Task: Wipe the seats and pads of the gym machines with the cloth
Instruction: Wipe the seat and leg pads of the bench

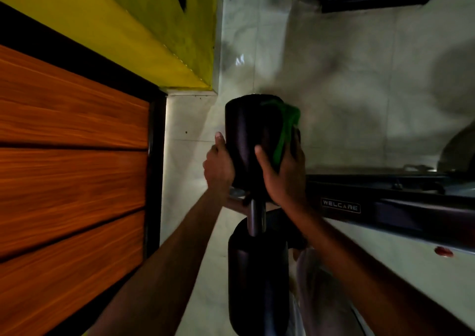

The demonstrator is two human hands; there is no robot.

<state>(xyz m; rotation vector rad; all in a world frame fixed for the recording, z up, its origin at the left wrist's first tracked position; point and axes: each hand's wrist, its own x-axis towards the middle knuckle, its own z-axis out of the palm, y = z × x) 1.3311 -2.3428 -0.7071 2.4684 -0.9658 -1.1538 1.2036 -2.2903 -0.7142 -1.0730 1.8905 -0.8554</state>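
Note:
A black cylindrical roller pad [246,135] stands at the centre of the view, on a metal bar [253,217]. A second black roller pad [257,279] sits below it on the same bar. My left hand [219,166] grips the upper pad's left side, thumb pointing up. My right hand [285,176] presses a green cloth [288,125] against the pad's right side. The cloth drapes over the pad's upper right edge, and part of it is hidden under my palm.
A wood-panelled wall with a black frame [72,161] fills the left, with a yellow wall [144,27] above it. A dark machine frame marked WELCARE [340,205] runs off to the right. Pale tiled floor [347,83] lies behind the pads.

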